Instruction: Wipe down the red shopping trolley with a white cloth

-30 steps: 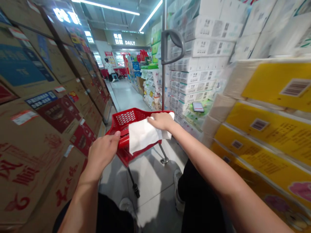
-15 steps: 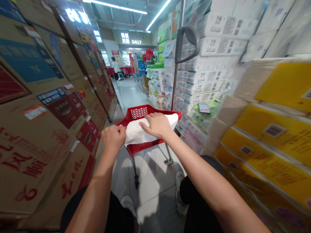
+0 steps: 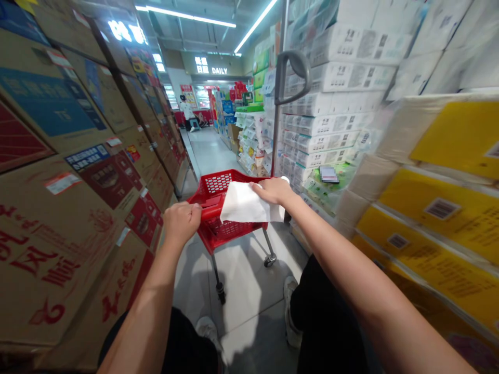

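Here, right hand (image 3: pixel 275 190): closed over the white cloth (image 3: pixel 246 202).
White cloth: draped on the red handle (image 3: pixel 211 210), hanging between both hands.
Left hand (image 3: pixel 182 221): gripping the bare left end of this handle.
Red cart (image 3: pixel 212 241): stands on the floor (image 3: pixel 249 291).
Aisle (image 3: pixel 216 150): cartons (image 3: pixel 58 228) at left, yellow packs (image 3: pixel 432 223) at right.

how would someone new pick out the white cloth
Start at the red shopping cart ahead, then its near handle. The white cloth lies over that handle, beneath the right hand; its plain white stands out against the cart's red.
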`<state>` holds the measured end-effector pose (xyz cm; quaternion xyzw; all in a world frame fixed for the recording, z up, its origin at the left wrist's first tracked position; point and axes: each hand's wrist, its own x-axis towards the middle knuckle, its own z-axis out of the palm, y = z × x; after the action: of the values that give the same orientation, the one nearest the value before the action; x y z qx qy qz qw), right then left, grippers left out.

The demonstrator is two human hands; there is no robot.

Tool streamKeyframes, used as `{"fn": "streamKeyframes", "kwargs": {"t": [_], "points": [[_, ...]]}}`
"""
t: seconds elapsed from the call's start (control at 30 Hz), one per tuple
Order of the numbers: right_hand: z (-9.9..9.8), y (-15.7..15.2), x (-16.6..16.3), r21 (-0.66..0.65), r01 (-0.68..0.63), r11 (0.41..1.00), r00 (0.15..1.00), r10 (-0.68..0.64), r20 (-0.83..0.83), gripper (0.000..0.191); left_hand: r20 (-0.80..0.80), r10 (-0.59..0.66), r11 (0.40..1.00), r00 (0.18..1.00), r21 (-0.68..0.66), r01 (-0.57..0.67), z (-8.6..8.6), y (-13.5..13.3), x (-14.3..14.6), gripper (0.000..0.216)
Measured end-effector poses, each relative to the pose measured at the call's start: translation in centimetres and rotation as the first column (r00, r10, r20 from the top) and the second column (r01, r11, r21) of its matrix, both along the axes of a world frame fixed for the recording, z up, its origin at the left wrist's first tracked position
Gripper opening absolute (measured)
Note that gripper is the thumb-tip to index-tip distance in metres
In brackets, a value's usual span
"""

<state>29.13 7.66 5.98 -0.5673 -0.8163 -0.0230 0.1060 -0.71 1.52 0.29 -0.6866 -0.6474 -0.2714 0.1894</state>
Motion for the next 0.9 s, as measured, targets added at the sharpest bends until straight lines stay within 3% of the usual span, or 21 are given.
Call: {"fn": "streamKeyframes", "kwargs": {"t": [0.17, 0.3, 0.43, 0.57, 0.63, 0.77, 0.9], "points": [[-0.7, 0.9, 2.2, 0.105, 0.02, 0.994, 0.999, -0.024, 0.044, 0.073, 0.014, -0.013, 0.998, 1.0, 0.054, 0.012, -0.5, 0.5, -0.5, 0.051], [-3.3, -0.3, 2.0, 0.309, -0.016, 0.951, 0.995, 0.045, -0.084, 0.054, 0.048, 0.006, 0.994, 0.999, 0.107, -0.011, -0.6, 0.9, -0.8, 0.046], [-6.2, -2.0, -0.1, 0.508, 0.075, 0.858, 0.936, 0.116, -0.334, 0.043, 0.08, 0.054, 0.991, 0.995, 0.114, -0.063, -0.3, 0.8, -0.4, 0.045], [-6.4, -3.5, -4.1, 0.493, 0.148, 0.858, 0.879, 0.115, -0.463, 0.045, 0.059, 0.06, 0.992, 0.996, 0.109, -0.066, -0.1, 0.5, 1.2, 0.044], [-5.7, -4.3, -6.4, 0.475, 0.109, 0.873, 0.889, 0.128, -0.439, 0.045, 0.034, 0.052, 0.993, 0.998, 0.104, -0.055, -0.1, 0.6, 2.0, 0.044], [-4.5, -5.7, -9.9, 0.475, -0.129, 0.871, 0.92, 0.284, -0.27, 0.04, 0.009, 0.047, 0.994, 0.999, 0.094, -0.047, -0.1, 0.8, 2.6, 0.044], [-3.4, -5.9, -10.6, 0.412, -0.279, 0.867, 0.915, 0.37, -0.159, 0.037, 0.003, 0.015, 0.996, 1.0, 0.093, -0.015, -0.1, 0.6, 2.0, 0.046]]}}
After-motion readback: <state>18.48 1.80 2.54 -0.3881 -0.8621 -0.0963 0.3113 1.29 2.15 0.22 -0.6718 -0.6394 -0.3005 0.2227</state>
